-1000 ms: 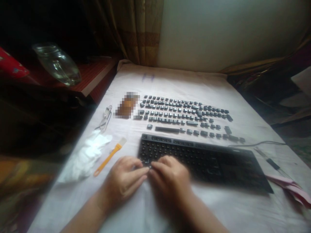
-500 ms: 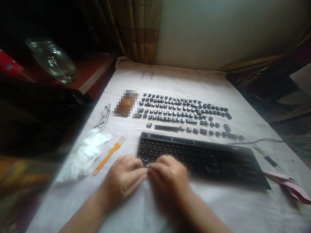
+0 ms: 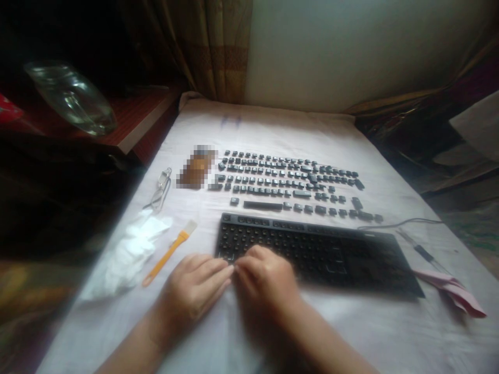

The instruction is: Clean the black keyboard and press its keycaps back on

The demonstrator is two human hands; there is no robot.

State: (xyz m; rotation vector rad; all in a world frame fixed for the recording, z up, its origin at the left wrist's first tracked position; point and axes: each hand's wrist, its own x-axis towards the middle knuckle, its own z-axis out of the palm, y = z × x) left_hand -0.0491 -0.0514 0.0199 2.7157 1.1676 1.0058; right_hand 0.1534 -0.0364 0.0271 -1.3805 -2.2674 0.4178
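Note:
A black keyboard (image 3: 312, 254) with its keycaps off lies at the centre of the cloth. At its front left corner my left hand (image 3: 197, 283) and my right hand (image 3: 267, 275) meet with fingertips close together. Both hands have their fingers pressed together; whatever is between the fingertips is too small to make out. Beyond the keyboard, loose black keycaps (image 3: 302, 194) are laid out in several rows, with the long spacebar (image 3: 262, 205) in the nearest row. An orange-handled brush (image 3: 167, 258) rests left of the keyboard.
White crumpled material (image 3: 128, 254) and eyeglasses (image 3: 159, 192) lie at the left. A pixelated brown item (image 3: 197, 167) is beside the keycaps. At the right are a dark-handled tool (image 3: 423, 253) and pink cloth (image 3: 454, 291). A glass jar (image 3: 74, 98) stands on the side table.
The whole view has shifted slightly, so the scene sits a little further left. My hands stay at the keyboard's front left corner, with the fingers of my left hand lying closer together.

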